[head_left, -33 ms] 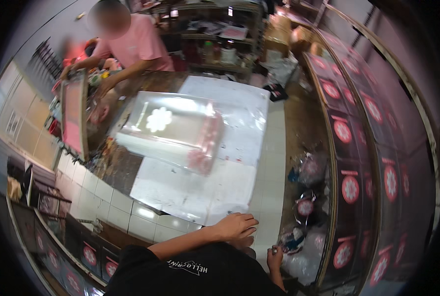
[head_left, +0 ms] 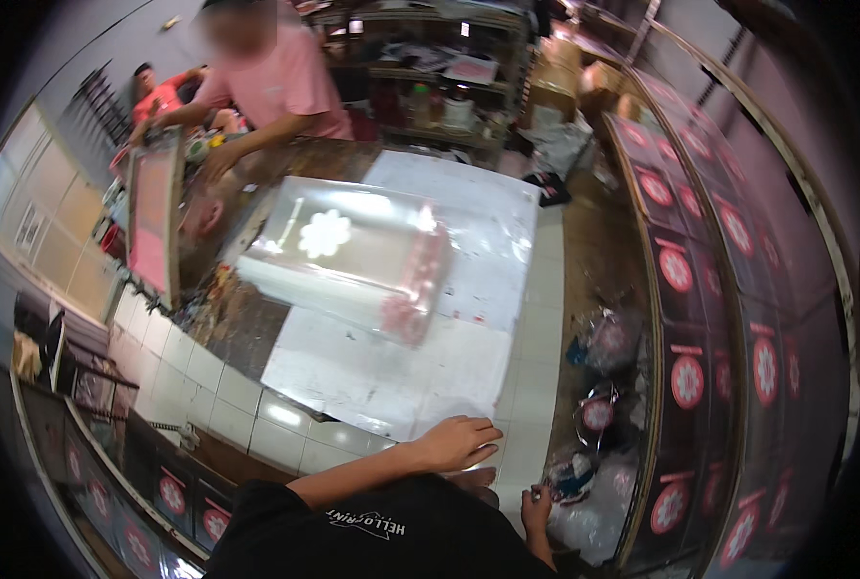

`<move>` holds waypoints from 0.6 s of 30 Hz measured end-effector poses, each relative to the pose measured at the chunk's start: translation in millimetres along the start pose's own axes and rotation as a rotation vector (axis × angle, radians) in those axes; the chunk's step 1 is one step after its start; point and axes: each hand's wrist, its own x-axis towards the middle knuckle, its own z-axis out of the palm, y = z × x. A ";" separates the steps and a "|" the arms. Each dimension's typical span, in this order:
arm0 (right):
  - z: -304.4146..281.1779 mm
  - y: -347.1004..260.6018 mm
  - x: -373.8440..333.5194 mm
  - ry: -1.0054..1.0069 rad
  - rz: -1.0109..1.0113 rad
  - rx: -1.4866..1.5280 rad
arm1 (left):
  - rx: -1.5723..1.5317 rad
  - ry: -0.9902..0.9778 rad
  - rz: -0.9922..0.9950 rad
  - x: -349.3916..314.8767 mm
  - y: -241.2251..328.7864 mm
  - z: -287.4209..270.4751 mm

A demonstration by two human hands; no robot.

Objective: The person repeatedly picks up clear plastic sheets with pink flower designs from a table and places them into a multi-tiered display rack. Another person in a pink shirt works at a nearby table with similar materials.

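Note:
My left hand (head_left: pixel 457 443) lies over the near edge of the table, palm down, its fingers loosely stretched and holding nothing. Down by my right side hangs my right hand (head_left: pixel 536 506), fingers curled inward; what is in them, if anything, is hidden. On the table beyond my left hand is a stack of clear plastic bags (head_left: pixel 343 256) with a white flower print and pinkish, crumpled right ends. Under the stack spread large white sheets (head_left: pixel 391 372) with small stains. The stack is out of reach of both hands.
Across the table, a person in a pink shirt (head_left: pixel 290 82) holds an upright framed screen (head_left: pixel 156 217). Racks of dark flower-printed sheets (head_left: pixel 676 270) line the right, with more at lower left (head_left: pixel 171 490). Plastic bundles (head_left: pixel 599 415) lie beside the right rack. Someone in red sits behind.
The view has shifted slightly, so the table and racks appear a little further right. Both my hands keep the same pose.

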 end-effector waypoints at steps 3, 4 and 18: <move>42.3 52.4 24.4 -0.080 0.142 0.150 | 0.026 0.214 -0.086 -40.3 -30.2 -43.2; 52.9 66.5 31.7 -0.120 0.236 0.241 | 0.028 0.293 -0.122 -54.4 -39.3 -58.8; 112.8 -28.7 28.4 -0.206 0.351 0.328 | 0.761 0.898 -0.346 -120.3 -164.6 -271.8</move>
